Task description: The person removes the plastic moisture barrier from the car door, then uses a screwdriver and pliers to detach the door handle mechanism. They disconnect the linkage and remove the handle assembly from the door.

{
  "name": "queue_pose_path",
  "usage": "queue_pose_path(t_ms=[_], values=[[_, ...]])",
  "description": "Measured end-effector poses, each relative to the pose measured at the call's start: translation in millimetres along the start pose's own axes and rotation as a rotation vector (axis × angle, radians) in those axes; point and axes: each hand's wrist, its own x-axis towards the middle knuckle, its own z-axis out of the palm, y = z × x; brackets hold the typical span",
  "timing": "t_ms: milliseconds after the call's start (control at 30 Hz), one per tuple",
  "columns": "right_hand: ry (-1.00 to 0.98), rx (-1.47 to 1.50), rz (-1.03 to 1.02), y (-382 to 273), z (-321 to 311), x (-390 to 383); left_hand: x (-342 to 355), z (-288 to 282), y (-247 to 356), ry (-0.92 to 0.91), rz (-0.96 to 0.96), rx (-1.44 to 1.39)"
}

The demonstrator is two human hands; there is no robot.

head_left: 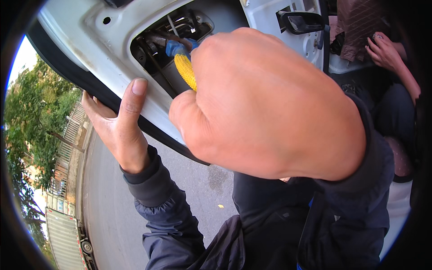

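Note:
My right hand (270, 108) is closed round the yellow and blue handles of a pair of pliers (183, 67), in front of an opening in a white car door (112, 49). The pliers' metal end reaches into that opening, among metal parts of a mechanism (182, 27); the jaws' exact contact cannot be made out. My left hand (121, 121) grips the door's edge at its black rubber seal (81, 74), thumb on the inner side and fingers round the outside. The right hand's fingertips are hidden behind its own back.
A black side mirror (303, 22) is at the upper right. Beyond it, another person's hand (384, 51) rests near a brown quilted cover (360, 27). Grey pavement (112, 202) lies below; a fence (67, 144), trees (36, 108) and a truck (65, 238) stand to the left.

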Motion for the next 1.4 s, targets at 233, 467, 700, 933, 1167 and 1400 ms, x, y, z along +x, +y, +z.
queue_pose_path(t_ms=[233, 467, 700, 933, 1167, 1400], values=[[-0.12, 0.022, -0.082, 6.9, -3.8, 8.4, -0.3, 0.1, 0.8, -0.003, 0.015, 0.023], [0.205, -0.244, -0.313, 10.2, 17.3, -4.0, 0.1, 4.0, 5.5, 0.038, -0.037, -0.085], [0.136, 0.133, -0.207, 22.5, 25.7, -2.1, -2.5, 6.2, 9.2, 0.024, -0.048, -0.035], [0.027, 0.426, 0.182, 20.5, 21.3, 1.1, 0.1, 7.0, 5.8, 0.057, -0.061, -0.137], [0.059, 0.575, 0.253, 20.8, 24.6, 1.1, -0.5, 6.8, 3.5, 0.056, -0.069, -0.159], [0.3, 0.321, 0.028, 19.3, 41.3, -0.6, 1.3, 6.9, 0.7, 0.059, -0.07, -0.155]])
